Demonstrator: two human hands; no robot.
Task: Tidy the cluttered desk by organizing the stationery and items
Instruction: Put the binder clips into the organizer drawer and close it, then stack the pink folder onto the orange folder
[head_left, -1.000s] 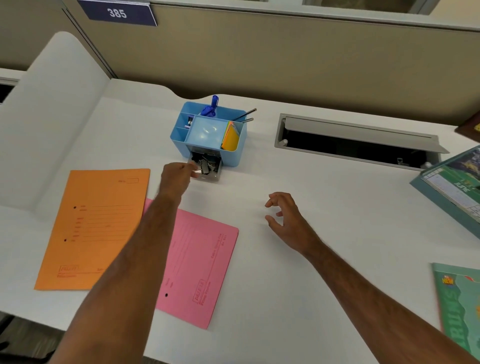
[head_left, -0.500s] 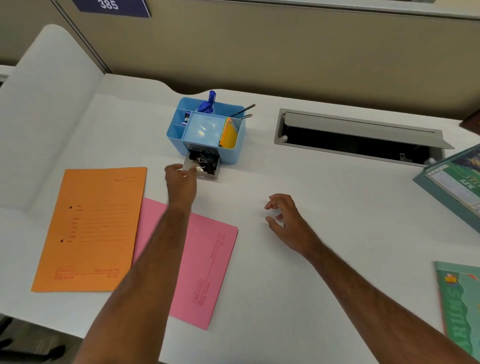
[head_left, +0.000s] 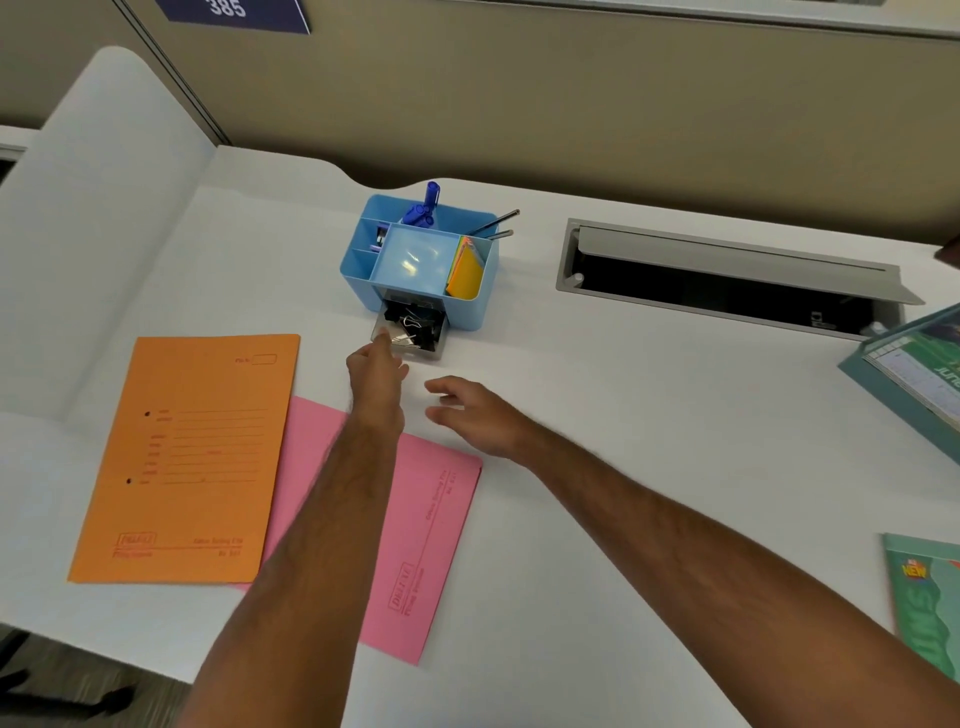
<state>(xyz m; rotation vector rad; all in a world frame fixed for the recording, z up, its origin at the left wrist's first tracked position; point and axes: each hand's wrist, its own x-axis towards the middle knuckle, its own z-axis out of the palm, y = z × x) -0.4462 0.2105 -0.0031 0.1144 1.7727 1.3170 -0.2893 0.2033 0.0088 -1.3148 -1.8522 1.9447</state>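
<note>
Two folders: orange (head_left: 187, 452), pink (head_left: 415, 545); one organizer (head_left: 363, 270); two hands.

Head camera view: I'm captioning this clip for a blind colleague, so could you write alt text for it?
A person's left hand touches the front of a small clear drawer of binder clips, pulled out of a blue desk organizer, while the right hand hovers open just above the white desk. An orange folder partly overlaps a pink folder at left.
</note>
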